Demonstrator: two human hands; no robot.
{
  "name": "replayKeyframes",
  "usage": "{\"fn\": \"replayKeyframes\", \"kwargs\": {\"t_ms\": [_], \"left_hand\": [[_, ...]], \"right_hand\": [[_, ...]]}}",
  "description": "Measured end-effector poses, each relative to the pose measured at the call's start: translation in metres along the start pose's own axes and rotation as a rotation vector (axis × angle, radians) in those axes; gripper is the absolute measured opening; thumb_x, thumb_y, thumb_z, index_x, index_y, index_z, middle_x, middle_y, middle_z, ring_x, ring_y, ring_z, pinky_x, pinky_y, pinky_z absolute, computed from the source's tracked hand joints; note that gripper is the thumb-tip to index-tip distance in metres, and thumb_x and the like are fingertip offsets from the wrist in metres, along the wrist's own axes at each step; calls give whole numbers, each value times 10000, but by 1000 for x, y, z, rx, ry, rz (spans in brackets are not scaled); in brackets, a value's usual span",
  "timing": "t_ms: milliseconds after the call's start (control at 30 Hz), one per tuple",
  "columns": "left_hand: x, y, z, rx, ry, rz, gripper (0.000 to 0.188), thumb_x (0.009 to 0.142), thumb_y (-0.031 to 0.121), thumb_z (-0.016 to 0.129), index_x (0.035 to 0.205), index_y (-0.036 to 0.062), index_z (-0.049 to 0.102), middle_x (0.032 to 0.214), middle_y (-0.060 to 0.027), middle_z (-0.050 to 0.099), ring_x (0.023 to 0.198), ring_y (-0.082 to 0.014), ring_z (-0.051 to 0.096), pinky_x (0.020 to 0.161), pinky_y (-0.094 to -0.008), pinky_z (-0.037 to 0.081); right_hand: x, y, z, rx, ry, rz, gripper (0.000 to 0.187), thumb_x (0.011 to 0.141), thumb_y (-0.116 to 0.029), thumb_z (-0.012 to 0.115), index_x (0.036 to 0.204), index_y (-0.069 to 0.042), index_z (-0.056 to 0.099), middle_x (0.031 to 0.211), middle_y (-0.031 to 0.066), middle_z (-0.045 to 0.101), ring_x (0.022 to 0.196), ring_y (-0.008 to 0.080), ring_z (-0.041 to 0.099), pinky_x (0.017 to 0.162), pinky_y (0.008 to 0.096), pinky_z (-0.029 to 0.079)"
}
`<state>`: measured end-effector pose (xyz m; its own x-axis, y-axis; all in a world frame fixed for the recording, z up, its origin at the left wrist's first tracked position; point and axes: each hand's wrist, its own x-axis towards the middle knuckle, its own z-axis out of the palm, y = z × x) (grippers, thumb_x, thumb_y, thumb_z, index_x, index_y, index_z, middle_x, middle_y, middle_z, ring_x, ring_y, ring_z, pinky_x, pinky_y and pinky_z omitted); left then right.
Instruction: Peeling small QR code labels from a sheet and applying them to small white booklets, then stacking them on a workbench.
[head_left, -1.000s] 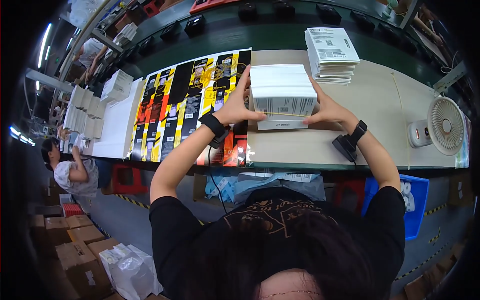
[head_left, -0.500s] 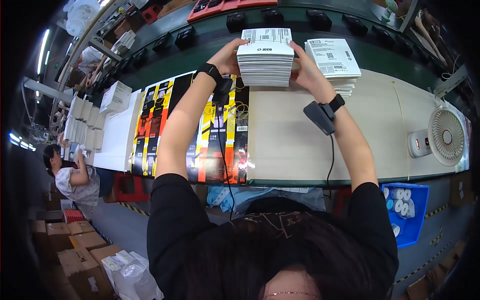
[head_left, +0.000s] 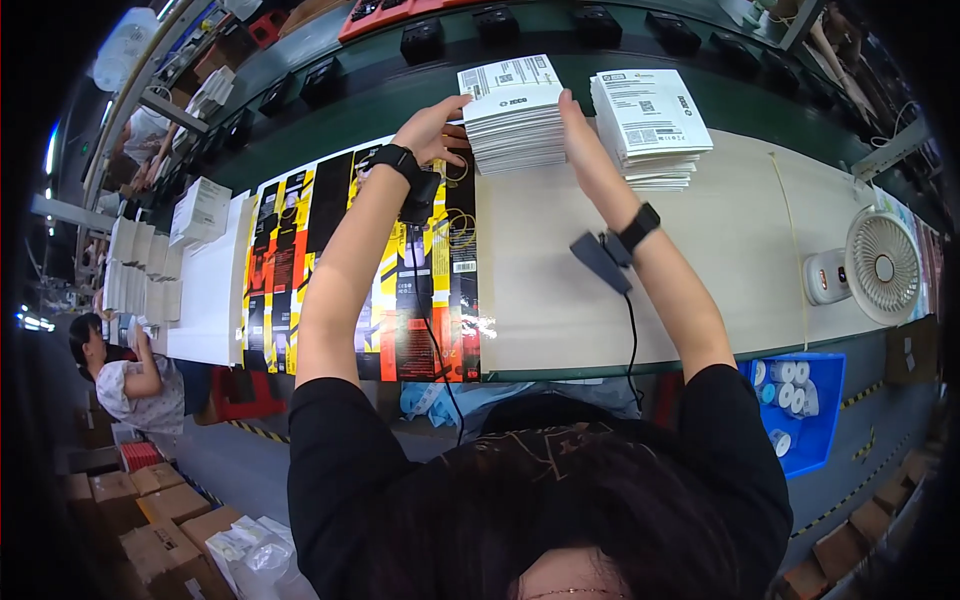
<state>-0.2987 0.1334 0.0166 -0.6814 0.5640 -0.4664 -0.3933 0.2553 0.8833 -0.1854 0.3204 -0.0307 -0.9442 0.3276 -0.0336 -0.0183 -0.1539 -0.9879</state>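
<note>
A tall stack of white printed booklets (head_left: 515, 120) stands at the far side of the table between my two hands. My left hand (head_left: 436, 133) is at its left side, fingers spread, with the fingertips at the stack's upper left edge. Along the right side my right hand (head_left: 590, 145) lies with its fingers straight and flat against the sheets. A second stack of booklets (head_left: 652, 120) sits just to the right, its lower layers uneven. Both wrists wear black bands with a small dark device and a cable.
Printed yellow, black and red card sheets (head_left: 400, 300) cover the table left of centre. A white fan (head_left: 882, 268) stands at the right end. Black devices (head_left: 595, 25) line the green belt beyond. A blue bin (head_left: 815, 420) holds rolls below. A co-worker (head_left: 130, 375) sits at left.
My left hand has loosened and spread its fingers beside the stack. My right hand has straightened from a curved grip to flat. The whole view has shifted slightly.
</note>
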Motion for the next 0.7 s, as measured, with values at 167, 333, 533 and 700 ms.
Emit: {"fn": "replayKeyframes", "kwargs": {"t_ms": [167,333,533,700], "left_hand": [[-44,2,21,493,500,565,551,781,348,619,1155,-23,459,1124,-163,504,1073,-296,475,871,-421,412],[-94,0,134,102,61,714,478,780,284,647,1131,-2,494,1048,-116,552,969,-184,533,846,-304,419],[-6,-12,184,-275,8,265,638,736,360,673,1153,-66,448,1056,-154,561,937,-209,565,763,-318,468],[30,-6,189,-258,-124,56,733,715,477,645,1240,18,418,1236,-187,426,1120,-299,435,912,-434,374]], "right_hand": [[-118,-85,-29,-582,-256,-269,575,893,-397,432,1313,-12,359,1330,128,398,1247,197,328,1020,306,246],[-82,-119,-155,-440,124,-371,478,868,-408,465,1179,-49,516,1191,98,522,1078,172,475,923,306,338],[-4,-75,-191,-43,186,455,764,746,-649,498,1232,-61,445,1224,123,466,1096,272,438,914,438,337],[-2,-68,-158,-98,26,497,729,743,-620,534,1216,-71,459,1201,125,482,1100,299,420,875,529,331]]}}
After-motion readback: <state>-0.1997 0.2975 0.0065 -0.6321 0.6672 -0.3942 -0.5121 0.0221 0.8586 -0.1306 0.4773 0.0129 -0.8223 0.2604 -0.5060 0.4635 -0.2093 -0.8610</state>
